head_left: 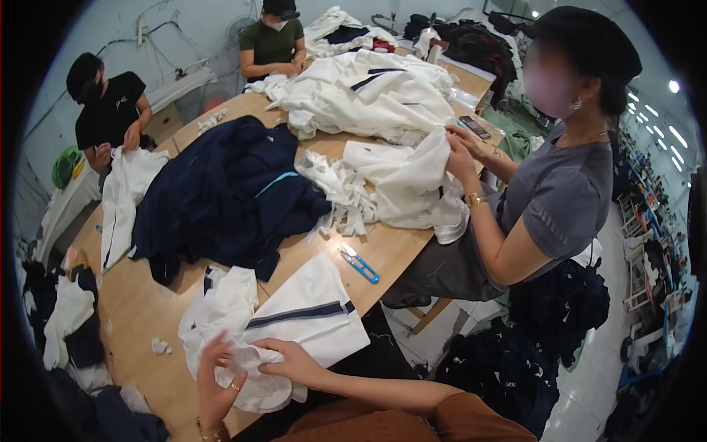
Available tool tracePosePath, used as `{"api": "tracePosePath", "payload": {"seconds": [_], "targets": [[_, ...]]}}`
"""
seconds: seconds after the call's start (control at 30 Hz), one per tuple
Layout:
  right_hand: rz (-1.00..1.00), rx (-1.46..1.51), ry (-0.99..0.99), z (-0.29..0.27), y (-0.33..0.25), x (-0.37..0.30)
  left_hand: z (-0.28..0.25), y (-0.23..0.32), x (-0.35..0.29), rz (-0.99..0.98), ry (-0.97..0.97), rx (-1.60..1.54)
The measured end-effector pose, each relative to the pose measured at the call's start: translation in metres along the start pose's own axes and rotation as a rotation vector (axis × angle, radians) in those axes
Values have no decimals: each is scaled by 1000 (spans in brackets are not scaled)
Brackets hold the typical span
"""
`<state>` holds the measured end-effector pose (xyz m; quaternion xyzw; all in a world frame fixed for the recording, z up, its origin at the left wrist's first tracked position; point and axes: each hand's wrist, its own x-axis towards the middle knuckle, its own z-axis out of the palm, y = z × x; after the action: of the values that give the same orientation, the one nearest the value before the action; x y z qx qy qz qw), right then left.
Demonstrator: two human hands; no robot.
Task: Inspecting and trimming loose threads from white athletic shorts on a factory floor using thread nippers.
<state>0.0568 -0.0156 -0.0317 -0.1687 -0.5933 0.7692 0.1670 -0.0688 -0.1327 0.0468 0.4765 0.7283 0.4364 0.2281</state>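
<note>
A white garment with a navy stripe (324,296) lies over the near edge of the table in front of me. My right hand (286,362) pinches a gathered part of its white cloth. Beside it, my left hand (216,377) has its fingers apart and curved, the fingertips smeared by motion against the cloth; I see nothing held in it. Blue-handled thread snips (359,264) rest on the table beyond the garment, to the right, touched by neither hand.
A large navy garment pile (213,195) covers the table's middle, beside white scraps (342,191) and a white garment heap (361,92). A co-worker (567,177) at the right handles white cloth; two more people work across the table. Dark bundles (508,368) lie on the floor.
</note>
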Motion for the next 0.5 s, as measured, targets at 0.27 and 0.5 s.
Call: {"api": "tracePosePath", "payload": {"seconds": [0.27,0.5], "targets": [[-143,136,-770,-10,-103,-5,-30,-27,14,-56,-300,-115],[3,382,-686,-9,-116,-3,21,36,18,106,-68,-53]]}}
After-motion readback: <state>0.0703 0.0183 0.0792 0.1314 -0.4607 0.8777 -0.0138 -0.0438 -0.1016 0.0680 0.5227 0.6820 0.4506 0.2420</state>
